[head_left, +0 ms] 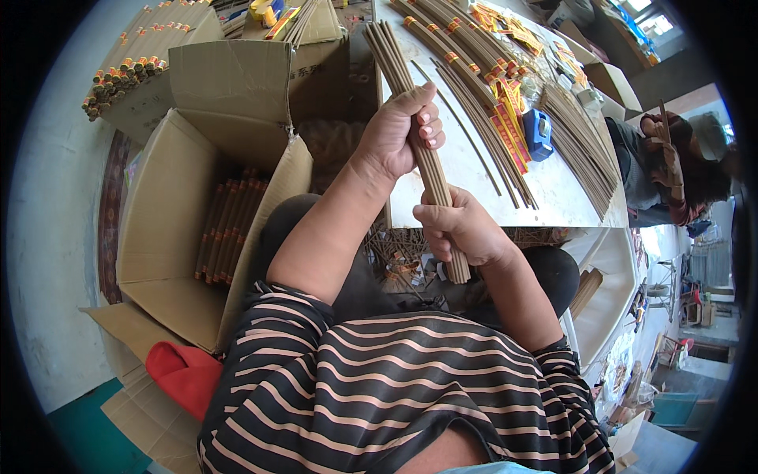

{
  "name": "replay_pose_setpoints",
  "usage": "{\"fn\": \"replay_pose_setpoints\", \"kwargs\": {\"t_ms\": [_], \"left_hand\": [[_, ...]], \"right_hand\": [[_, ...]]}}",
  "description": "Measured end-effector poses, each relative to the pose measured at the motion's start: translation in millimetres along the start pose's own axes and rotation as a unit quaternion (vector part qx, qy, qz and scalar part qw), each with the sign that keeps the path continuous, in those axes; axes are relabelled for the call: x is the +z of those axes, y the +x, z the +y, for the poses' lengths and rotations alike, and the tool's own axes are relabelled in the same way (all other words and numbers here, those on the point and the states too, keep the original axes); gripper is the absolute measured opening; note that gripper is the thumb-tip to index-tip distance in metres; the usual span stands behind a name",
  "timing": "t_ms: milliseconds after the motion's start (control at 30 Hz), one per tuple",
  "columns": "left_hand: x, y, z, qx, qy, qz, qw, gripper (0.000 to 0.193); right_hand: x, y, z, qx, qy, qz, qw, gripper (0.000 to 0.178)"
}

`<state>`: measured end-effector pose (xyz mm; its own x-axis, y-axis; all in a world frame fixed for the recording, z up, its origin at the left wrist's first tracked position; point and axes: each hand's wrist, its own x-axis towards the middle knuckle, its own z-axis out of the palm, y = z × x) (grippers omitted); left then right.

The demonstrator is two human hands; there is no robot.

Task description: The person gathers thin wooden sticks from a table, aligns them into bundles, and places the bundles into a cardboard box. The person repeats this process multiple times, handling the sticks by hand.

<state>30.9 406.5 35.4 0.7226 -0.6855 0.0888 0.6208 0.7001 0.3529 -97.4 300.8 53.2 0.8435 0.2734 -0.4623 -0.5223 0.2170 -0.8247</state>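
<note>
A bundle of long thin brown incense sticks (429, 162) slants in front of me, its far end over the white table and its near end above my lap. My left hand (400, 130) is wrapped round the bundle's upper part. Lower down, my right hand (462, 227) grips the same bundle near its bottom end. On the table beyond lie loose incense sticks (474, 126), red and yellow paper labels (511, 126) and a blue tape dispenser (538, 134).
An open cardboard box (166, 213) at my left holds several dark banded bundles (229, 229). More labelled bundles (126, 79) are stacked at the far left. The white table (474, 207) carries further sticks (580, 150). Another person (671, 158) is at the right.
</note>
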Motion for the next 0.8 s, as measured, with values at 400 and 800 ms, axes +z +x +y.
{"fn": "replay_pose_setpoints", "kwargs": {"t_ms": [400, 800], "left_hand": [[8, -2, -8, 0.078, 0.087, 0.106, 0.987, 0.027], [12, -5, -9, 0.063, 0.099, 0.100, 0.988, 0.027]], "right_hand": [[1, 15, 13, -0.060, -0.310, 0.196, 0.928, 0.021], [5, 15, 6, -0.072, -0.299, 0.192, 0.932, 0.017]]}}
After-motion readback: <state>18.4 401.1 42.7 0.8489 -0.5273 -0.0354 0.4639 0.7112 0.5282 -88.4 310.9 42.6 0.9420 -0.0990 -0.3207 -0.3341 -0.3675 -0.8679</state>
